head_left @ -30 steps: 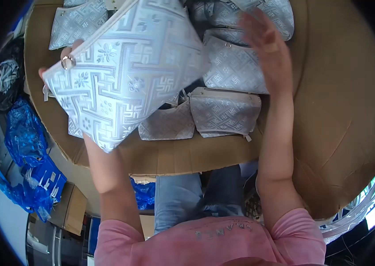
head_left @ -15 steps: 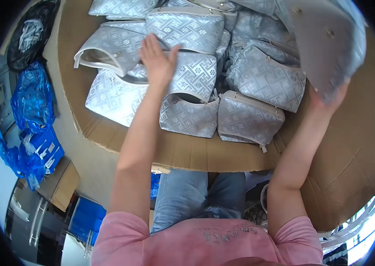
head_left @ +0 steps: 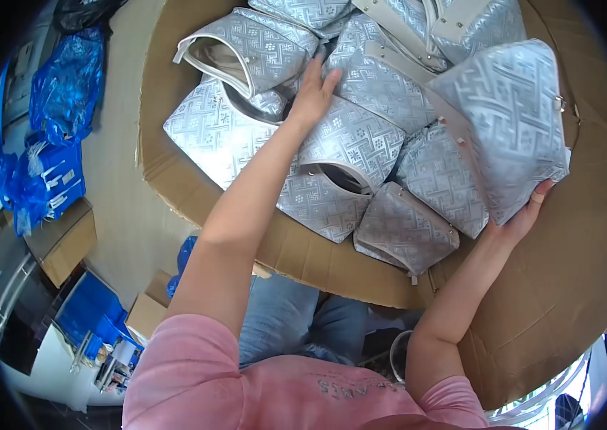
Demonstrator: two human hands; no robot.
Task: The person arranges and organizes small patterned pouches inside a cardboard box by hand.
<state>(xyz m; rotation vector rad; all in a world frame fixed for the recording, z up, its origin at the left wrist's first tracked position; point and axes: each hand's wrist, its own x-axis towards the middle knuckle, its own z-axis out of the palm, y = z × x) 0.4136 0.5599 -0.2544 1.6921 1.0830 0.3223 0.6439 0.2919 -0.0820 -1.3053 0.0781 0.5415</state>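
Note:
Silver patterned bags fill a large cardboard box in front of me. My left hand (head_left: pixel 312 97) lies among them with its fingers apart, between an open-mouthed bag (head_left: pixel 267 54) and a flat-lying silver bag (head_left: pixel 382 79). On the right, my right hand (head_left: pixel 529 215) grips the lower edge of a raised silver bag (head_left: pixel 508 122), its thumb on the near side and the other fingers mostly hidden behind. This bag is tilted above the others. Below it rests a small zipped pouch (head_left: pixel 407 229) near the box's front edge.
The cardboard box wall (head_left: pixel 303 269) curves along the front, and a wide cardboard flap (head_left: pixel 554 287) spreads at the right. Blue plastic bags (head_left: pixel 67 93) and a blue crate (head_left: pixel 92 308) stand on the floor at the left.
The bag in my right hand has turned and lowered, now showing its patterned side. My left hand has shifted across the bags. The whole view has also swung.

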